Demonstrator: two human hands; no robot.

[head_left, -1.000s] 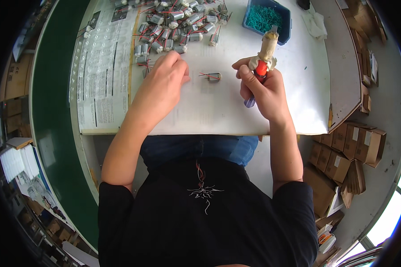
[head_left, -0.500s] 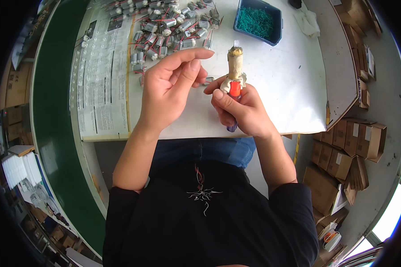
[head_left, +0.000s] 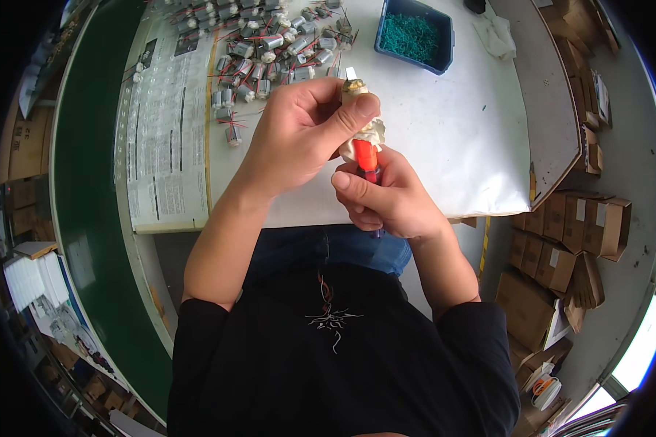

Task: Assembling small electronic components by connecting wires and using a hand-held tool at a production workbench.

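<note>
Upright over the front part of the white table is a hand tool with a red and purple handle. Its upper part is wrapped in cream material, bunched just above the handle, and a small pale tip sticks out on top. My left hand closes on the wrapped part, thumb across its front, hiding much of it. Lower down, my right hand grips the handle, thumb along it. Small silver motors with red wires lie in a spread beyond my left hand; one motor rests nearest it.
A blue bin holding thin green pieces stands at the back, right of the motors. Farther right lies a crumpled white cloth. Printed sheets cover the table's left side. Cardboard boxes are stacked off the right edge.
My left hand has moved right and closed round the tool's wrapped part. The tool and my right hand have shifted slightly left and nearer to me, and the tool leans a little left.
</note>
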